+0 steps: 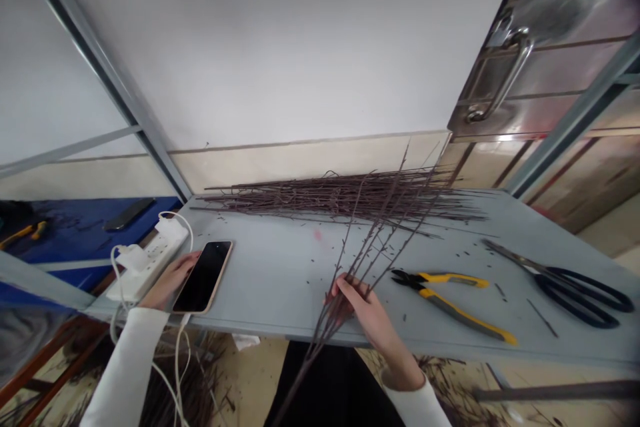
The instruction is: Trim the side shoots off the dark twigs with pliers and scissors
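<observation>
Head view, with clock directions taken from the right hand [357,303]: nearest, the thick ends of a few dark twigs [314,347] run out at 7 o'clock, past the edge of the grey table [270,270] and above dark trousers [325,387]. That hand grasps the twigs around their lower stems, thumb on top; above the grip, thinner, budded lengths fan out from 12 to 1 o'clock. At 9 o'clock the left hand [173,277] is at the near side of a phone [203,277], its fingers partly hidden, so I cannot tell whether it grips. Beyond it, also toward 9, is a white power strip [150,265] with plugs in it. Yellow-handled cutters [429,293] lie open at 3 o'clock, with dark-handled scissors [547,271] farther out that way. Farther back, toward 11 and 12, a twig pile [310,197] stretches along the wall [300,47]; the fanned tips overlap it in view. A metal door [575,70] stands at 2.
</observation>
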`<state>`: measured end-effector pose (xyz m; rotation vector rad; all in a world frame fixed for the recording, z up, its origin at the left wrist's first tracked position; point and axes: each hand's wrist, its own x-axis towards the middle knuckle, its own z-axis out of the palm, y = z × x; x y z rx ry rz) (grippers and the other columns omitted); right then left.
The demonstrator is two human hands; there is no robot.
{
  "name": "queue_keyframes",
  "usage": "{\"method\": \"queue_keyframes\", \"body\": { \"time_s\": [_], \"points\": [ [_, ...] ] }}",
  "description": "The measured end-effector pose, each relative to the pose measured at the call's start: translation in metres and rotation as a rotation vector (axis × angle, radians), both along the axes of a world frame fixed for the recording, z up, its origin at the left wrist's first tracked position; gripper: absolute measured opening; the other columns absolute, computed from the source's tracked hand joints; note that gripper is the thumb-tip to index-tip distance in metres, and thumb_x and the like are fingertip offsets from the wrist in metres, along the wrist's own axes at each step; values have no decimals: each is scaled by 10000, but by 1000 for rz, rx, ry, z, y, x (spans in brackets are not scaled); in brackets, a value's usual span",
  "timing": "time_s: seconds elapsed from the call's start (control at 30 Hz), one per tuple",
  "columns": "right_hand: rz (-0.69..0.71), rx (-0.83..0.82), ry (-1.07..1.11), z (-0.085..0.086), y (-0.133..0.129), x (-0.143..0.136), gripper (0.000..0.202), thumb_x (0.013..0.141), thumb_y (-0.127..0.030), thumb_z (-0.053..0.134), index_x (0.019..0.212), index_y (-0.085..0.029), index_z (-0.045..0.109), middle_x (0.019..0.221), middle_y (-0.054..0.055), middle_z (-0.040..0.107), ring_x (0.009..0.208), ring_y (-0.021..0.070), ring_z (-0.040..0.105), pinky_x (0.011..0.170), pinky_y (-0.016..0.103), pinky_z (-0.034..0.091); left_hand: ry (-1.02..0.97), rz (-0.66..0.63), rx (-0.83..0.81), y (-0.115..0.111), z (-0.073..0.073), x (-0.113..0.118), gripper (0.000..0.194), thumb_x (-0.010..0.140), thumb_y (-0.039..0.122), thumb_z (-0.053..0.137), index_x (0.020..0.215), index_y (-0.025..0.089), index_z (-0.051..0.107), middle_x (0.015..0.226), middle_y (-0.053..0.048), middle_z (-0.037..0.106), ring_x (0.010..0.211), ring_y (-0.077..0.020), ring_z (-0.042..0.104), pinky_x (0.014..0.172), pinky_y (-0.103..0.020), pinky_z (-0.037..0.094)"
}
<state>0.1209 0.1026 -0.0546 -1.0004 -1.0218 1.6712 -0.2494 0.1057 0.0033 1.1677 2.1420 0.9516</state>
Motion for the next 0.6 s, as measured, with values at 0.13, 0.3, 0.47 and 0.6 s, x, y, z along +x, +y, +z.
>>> {"method": "queue_keyframes", "body": {
  "time_s": [0.13,0.3,0.47,0.6],
  "points": [
    [-4,28,-54,1,-1,0,480,656,-654,626,649,-182,543,581,-1,605,459,124,545,446,254,493,-53,-1,21,-1,-3,0,339,684,377,550,921,163,665,1163,-112,672,1164,-271,555,976,-361,445],
    [-34,81,-106,2,-4,0,472,690,-648,603,641,-181,557,567,-11,568,457,113,517,459,249,479,-46,7,56,1,-8,-1,299,656,317,577,892,159,669,1097,-93,700,1170,-291,543,1031,-379,390],
    [-37,131,-112,2,-9,-1,461,723,-637,579,646,-183,555,560,-4,577,447,113,507,484,259,471,-3,-11,32,2,-9,0,311,642,284,584,914,157,665,1047,-72,716,1120,-279,579,995,-362,430],
    [-28,136,-126,0,-9,0,453,741,-627,568,664,-181,560,582,1,590,453,111,505,484,258,459,20,-17,-1,0,-7,0,376,725,393,526,978,143,648,1085,-96,701,1119,-287,578,961,-388,451]
  ]
}}
